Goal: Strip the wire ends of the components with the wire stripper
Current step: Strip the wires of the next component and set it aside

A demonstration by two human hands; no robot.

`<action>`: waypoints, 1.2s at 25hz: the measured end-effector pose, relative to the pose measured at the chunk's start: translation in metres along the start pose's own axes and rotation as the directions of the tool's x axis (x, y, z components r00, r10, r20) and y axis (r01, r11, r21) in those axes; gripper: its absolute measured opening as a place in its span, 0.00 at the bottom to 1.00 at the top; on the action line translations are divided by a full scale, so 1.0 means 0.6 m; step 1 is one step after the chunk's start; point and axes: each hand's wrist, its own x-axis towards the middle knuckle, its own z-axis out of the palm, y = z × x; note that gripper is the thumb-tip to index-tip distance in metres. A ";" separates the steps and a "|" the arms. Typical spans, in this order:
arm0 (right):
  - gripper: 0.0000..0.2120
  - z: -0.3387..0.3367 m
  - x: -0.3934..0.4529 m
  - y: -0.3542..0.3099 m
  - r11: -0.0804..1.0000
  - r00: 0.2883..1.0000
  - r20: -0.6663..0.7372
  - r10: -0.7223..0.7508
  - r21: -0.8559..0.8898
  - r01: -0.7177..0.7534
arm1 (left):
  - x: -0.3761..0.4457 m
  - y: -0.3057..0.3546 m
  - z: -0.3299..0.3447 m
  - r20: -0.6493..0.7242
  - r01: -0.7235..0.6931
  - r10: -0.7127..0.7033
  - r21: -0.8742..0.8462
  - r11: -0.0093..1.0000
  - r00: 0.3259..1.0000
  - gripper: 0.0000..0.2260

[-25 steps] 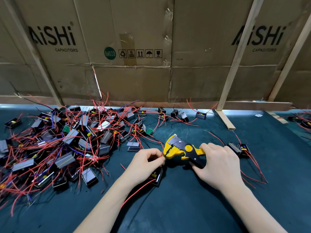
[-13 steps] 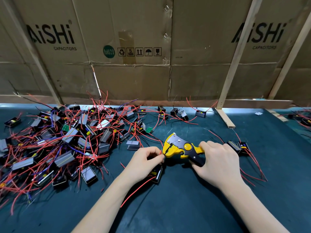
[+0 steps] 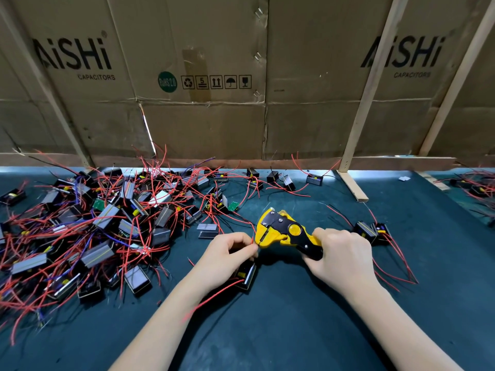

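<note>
At frame centre, the left hand (image 3: 227, 253) pinches a thin red wire (image 3: 253, 241) into the yellow-and-black wire stripper (image 3: 284, 232), gripped by the right hand (image 3: 340, 255); seat it squarely before squeezing.

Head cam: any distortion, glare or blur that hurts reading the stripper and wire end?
Head view: wide-angle bowing bends the wooden battens and cardboard wall outward; bright strip under the wall at the mat's far edge, no glare on the wire stripper; left hand and right hand sharp; red wire end thin, strip state unreadable; edges soft.
</note>
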 end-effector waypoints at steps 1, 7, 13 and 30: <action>0.21 0.002 -0.001 0.002 1.000 1.000 -0.022 -0.002 0.003 0.002 | 0.000 -0.001 0.000 0.002 -0.002 0.002 0.000 1.000 1.000 0.11; 0.23 0.007 -0.001 0.006 0.998 0.999 -0.024 0.039 -0.049 -0.040 | -0.001 -0.004 -0.001 0.024 -0.008 0.010 -0.091 0.996 1.000 0.07; 0.23 0.010 0.001 0.023 0.982 0.982 0.019 0.187 -0.010 -0.187 | 0.000 -0.005 -0.001 0.050 -0.013 0.020 -0.139 0.990 0.999 0.06; 0.20 -0.004 0.006 0.002 0.997 0.998 0.053 -0.015 0.075 0.011 | 0.004 -0.004 -0.002 0.099 0.019 -0.012 -0.067 0.998 0.995 0.09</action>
